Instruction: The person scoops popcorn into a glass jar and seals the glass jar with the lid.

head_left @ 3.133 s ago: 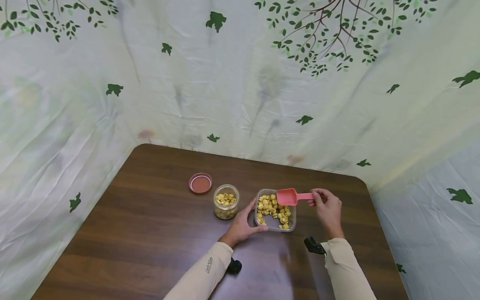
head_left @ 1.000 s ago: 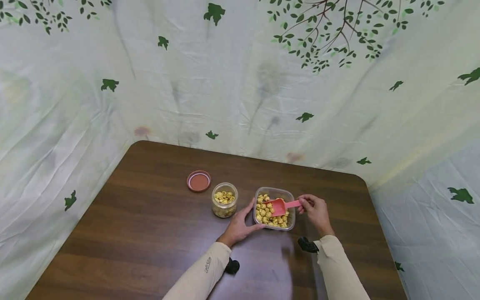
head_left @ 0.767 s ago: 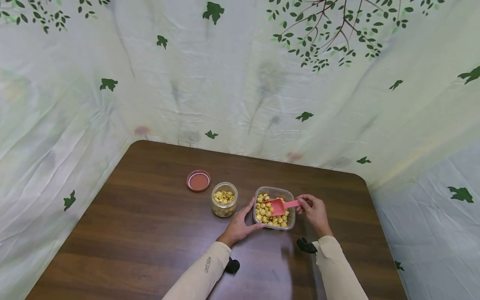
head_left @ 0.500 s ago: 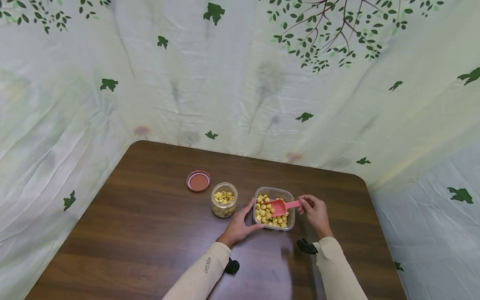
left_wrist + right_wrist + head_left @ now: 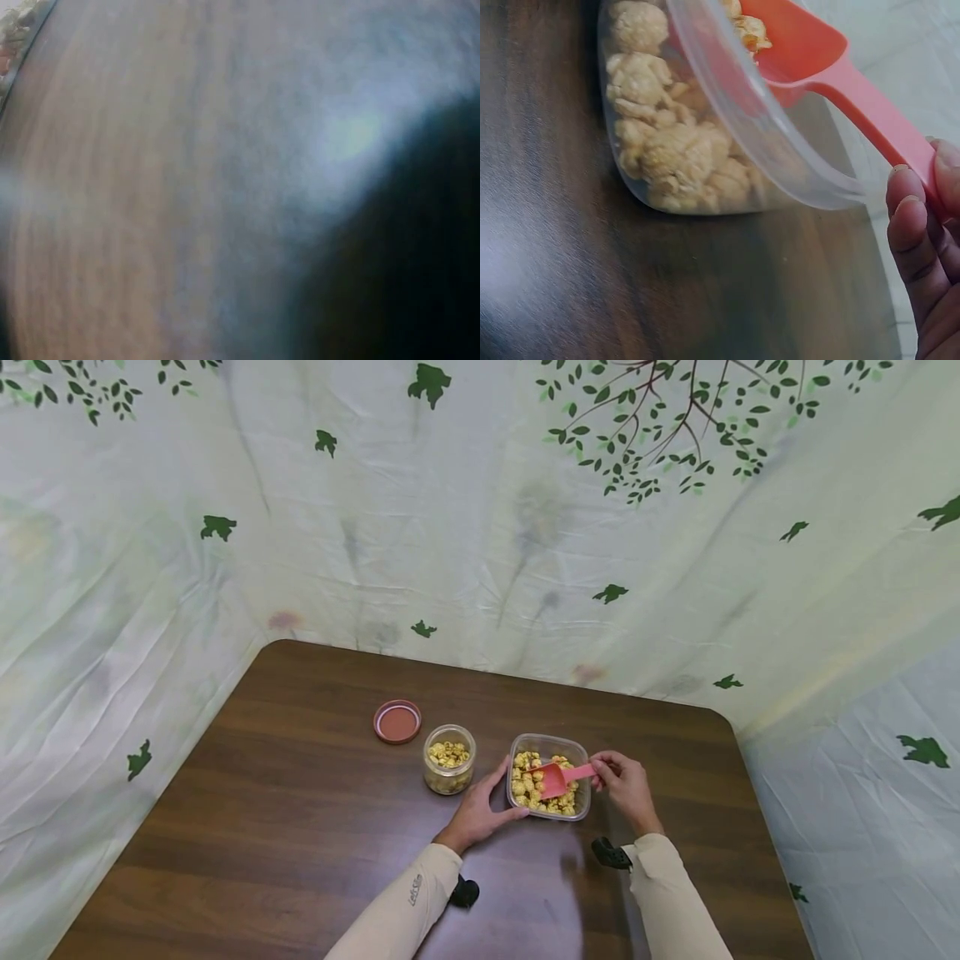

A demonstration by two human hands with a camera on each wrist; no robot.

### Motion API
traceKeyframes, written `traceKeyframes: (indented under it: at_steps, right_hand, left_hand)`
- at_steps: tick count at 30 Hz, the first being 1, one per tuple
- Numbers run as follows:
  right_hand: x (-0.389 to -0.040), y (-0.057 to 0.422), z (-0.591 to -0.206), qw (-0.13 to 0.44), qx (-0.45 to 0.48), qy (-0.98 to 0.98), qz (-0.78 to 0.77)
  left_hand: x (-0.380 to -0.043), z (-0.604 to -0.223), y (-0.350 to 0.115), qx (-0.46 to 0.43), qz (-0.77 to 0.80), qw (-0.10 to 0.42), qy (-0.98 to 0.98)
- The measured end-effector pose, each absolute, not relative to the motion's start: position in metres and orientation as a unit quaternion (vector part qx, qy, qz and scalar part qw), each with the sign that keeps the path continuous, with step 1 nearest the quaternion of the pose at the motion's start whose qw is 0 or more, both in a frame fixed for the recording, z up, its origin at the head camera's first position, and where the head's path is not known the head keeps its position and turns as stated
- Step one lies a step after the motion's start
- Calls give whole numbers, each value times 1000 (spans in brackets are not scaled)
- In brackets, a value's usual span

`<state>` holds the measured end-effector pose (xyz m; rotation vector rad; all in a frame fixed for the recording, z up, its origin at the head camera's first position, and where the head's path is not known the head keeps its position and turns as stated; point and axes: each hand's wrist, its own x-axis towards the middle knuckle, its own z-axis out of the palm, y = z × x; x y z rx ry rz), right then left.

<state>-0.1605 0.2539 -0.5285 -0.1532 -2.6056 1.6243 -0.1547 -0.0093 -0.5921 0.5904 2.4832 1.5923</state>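
"Where is the scoop (image 5: 553,782)?"

"Directly left of the right hand (image 5: 626,785). Its handle sits in that hand's pinch, thumb against fingers, and its pink bowl points away from the fingertips, inside the mouth of the tub (image 5: 558,746)."

"Anything in the bowl?"

"Some popcorn (image 5: 751,31); the right wrist view shows pieces in it. More lies below and around it in the tub."

"And the tub itself?"

"Between the two hands, upright, to the left of the right one."

"What is the left hand (image 5: 478,814) doing?"

"Gripping the tub at its near left corner: thumb along the near side, fingers at the left side. The left wrist view is too blurred to add anything about the fingers."

"What's beyond that?"

"A clear jar (image 5: 446,782) of popcorn, without its cover, just past the left hand and to its left. Farther out the same way, well apart from the hand, a reddish lid (image 5: 397,722) lies flat."

"On what?"

"The brown wooden table (image 5: 300,793) beneath both hands. A leaf-patterned curtain (image 5: 480,527) hangs beyond them."
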Motion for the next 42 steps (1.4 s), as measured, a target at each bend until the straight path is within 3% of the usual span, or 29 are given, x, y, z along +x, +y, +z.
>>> traceKeyframes:
  at_steps: [24, 42]
  right_hand:
    - [-146, 243, -527, -34, -134, -833, 536]
    - [-135, 245, -526, -39, -132, -817, 559]
  left_hand:
    - [-154, -591, -10, 190, 533, 68, 822]
    - [-152, -588, -10, 183, 530, 77, 824]
